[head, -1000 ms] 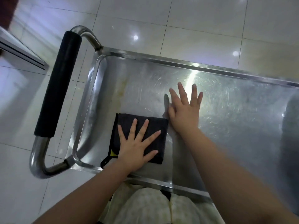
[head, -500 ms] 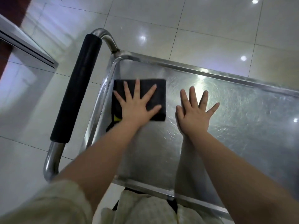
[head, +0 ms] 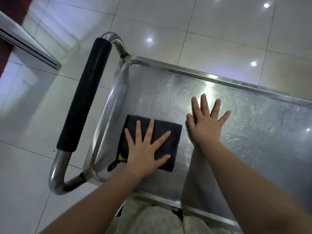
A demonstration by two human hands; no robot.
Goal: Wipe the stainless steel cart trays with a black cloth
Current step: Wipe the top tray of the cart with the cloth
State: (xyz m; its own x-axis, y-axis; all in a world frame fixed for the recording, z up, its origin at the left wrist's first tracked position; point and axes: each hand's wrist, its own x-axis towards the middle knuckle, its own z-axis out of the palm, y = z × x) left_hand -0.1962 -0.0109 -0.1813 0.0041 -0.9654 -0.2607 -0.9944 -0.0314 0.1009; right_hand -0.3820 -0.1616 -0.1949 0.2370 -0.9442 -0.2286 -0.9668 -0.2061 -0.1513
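Black cloth [head: 162, 132] lies flat under the left hand [head: 146, 152], fingers spread, near the tray [head: 253, 132] handle end; unwiped steel extends rightward past the flat, empty right hand [head: 205, 124].

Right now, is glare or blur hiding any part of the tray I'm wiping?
In the head view, a bright glare streak washes out part of the tray just beyond the right hand; lamp reflections dot the floor tiles; the black cloth under the left hand looks sharp; the forearms near the bottom edge are slightly blurred.
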